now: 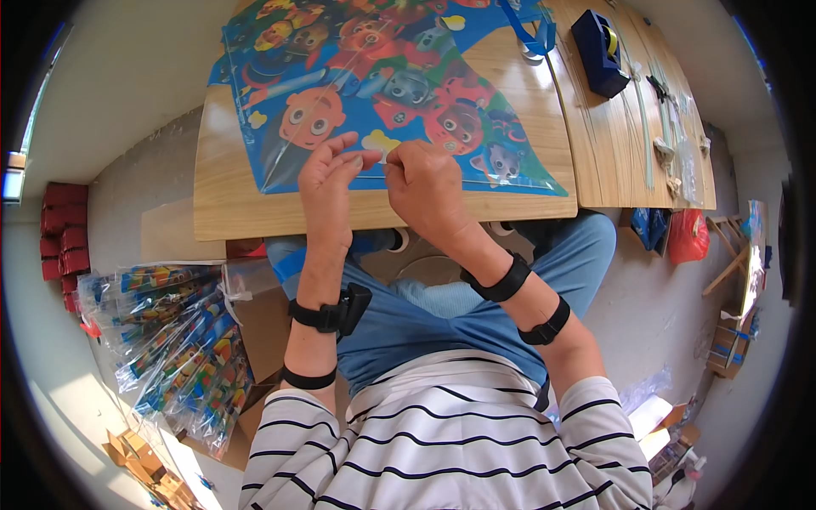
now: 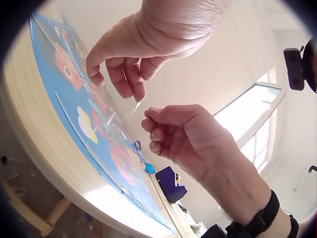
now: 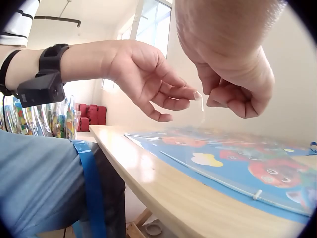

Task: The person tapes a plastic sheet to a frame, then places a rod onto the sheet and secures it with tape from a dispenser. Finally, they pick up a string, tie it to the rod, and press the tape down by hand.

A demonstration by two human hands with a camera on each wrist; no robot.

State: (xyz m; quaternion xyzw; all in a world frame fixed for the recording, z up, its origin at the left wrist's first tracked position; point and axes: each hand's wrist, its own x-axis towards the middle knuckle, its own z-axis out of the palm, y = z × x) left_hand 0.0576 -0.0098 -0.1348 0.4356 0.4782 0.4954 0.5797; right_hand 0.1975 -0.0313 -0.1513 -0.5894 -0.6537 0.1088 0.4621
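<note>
A large blue printed sheet [image 1: 399, 93] with cartoon faces lies on the wooden table, a thin rod [image 3: 213, 177] along its near edge. Both hands hover over that near edge, close together. My left hand [image 1: 327, 177] pinches a narrow translucent strip [image 3: 201, 104] at its fingertips; the strip hangs down, slightly curved. My right hand [image 1: 425, 187] is beside it with curled fingers, thumb against the index finger. Nothing shows between the right fingers. In the left wrist view, the strip [image 2: 137, 106] catches the light between the two hands.
A dark blue tape dispenser [image 1: 599, 53] stands on the adjoining table at the right, with thin rods [image 1: 644, 127] beyond it. A blue ribbon [image 1: 534, 36] lies at the sheet's far right corner. Plastic-wrapped printed packs [image 1: 183, 340] lie at the left below table height.
</note>
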